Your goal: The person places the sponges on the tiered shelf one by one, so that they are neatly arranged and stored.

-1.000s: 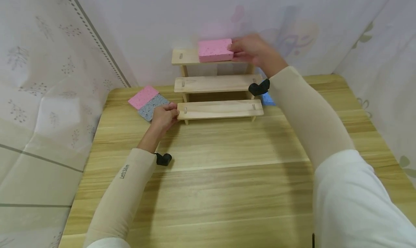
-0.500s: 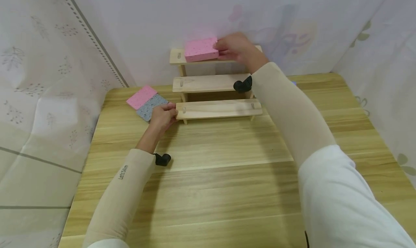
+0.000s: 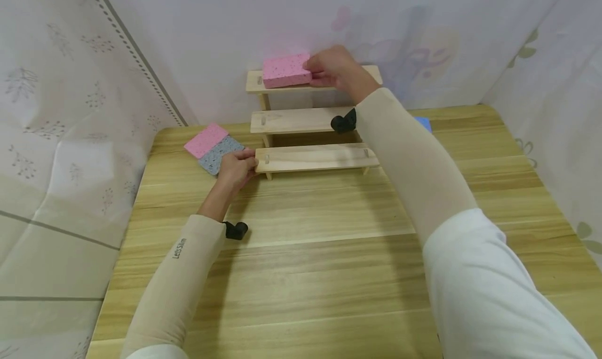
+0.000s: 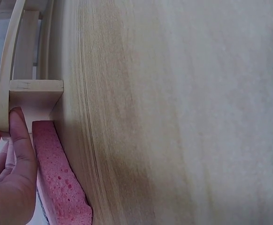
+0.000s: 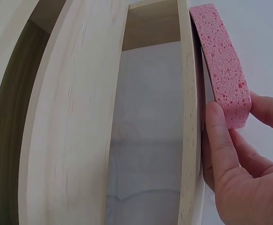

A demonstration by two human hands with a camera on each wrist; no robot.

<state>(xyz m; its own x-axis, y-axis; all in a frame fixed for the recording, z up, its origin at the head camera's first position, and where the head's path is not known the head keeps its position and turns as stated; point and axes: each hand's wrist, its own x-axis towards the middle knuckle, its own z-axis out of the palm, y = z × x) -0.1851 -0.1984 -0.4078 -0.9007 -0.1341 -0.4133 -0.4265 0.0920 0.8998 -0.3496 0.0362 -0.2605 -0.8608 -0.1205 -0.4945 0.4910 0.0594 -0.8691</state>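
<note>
A three-step wooden display stand (image 3: 305, 119) stands on the table against the back wall. My right hand (image 3: 335, 69) pinches one end of a pink speckled sponge (image 3: 286, 70) over the left part of the top step. In the right wrist view that sponge (image 5: 223, 65) tilts: its far end is at the board, and a narrow gap shows below it nearer my fingers (image 5: 221, 140). My left hand (image 3: 235, 169) grips the left end of the lowest step, thumb above and fingers below. Beside it, another pink sponge (image 4: 59, 180) stands out in the left wrist view.
Left of the stand, a pink piece (image 3: 207, 140) and a grey speckled sponge (image 3: 217, 156) lie side by side on the wooden table (image 3: 301, 286). A blue piece (image 3: 424, 123) shows behind my right sleeve. A patterned curtain (image 3: 61, 113) hangs along the left.
My right hand has carried the pink sponge leftward along the top step, slowing lately. My left hand has stayed at the lowest step. My right arm covers more of the stand's right side.
</note>
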